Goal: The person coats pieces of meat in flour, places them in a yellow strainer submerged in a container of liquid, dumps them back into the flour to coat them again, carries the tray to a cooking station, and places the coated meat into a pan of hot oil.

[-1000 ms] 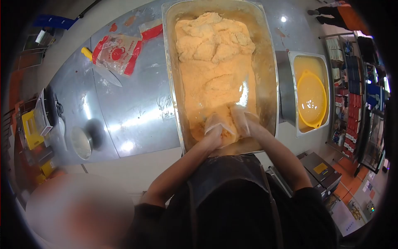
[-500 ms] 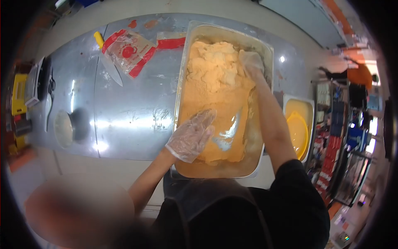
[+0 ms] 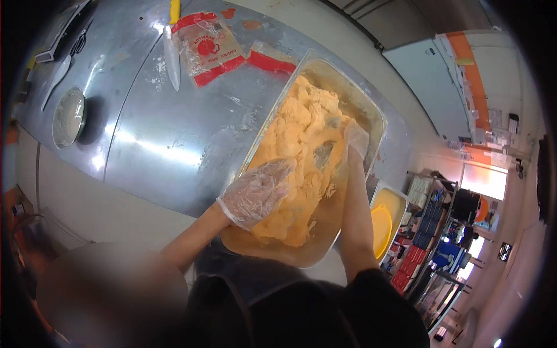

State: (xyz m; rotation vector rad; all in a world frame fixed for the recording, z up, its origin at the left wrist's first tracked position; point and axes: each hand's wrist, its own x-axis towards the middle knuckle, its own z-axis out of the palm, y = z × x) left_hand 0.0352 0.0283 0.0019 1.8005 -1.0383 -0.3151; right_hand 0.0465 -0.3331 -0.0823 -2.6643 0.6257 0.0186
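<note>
A large metal tray (image 3: 272, 105) holds a soft orange mixture (image 3: 299, 119), lumpy at the far end, with a dark bare-looking patch towards its right. My left hand (image 3: 255, 194), in a clear plastic glove, lies along the mixture's left side, its fingers stretched out and touching it. Against the right side of the mixture is my gloved right hand (image 3: 355, 141); its fingertips are hidden, so I cannot make out whether they grip any of it.
On the metal table (image 3: 191, 124) lie a yellow-handled knife (image 3: 172, 58), a red-and-clear plastic packet (image 3: 209, 49) and a second packet (image 3: 271, 58). A bowl (image 3: 69, 118) stands at left. Right of the tray, a smaller pan (image 3: 396, 204) holds a yellow round container (image 3: 380, 231).
My view has turned, so the tray appears tilted. The mixture's smooth near part is now rumpled and broken up, with a dark patch showing. My right hand has come nearer to me along the tray.
</note>
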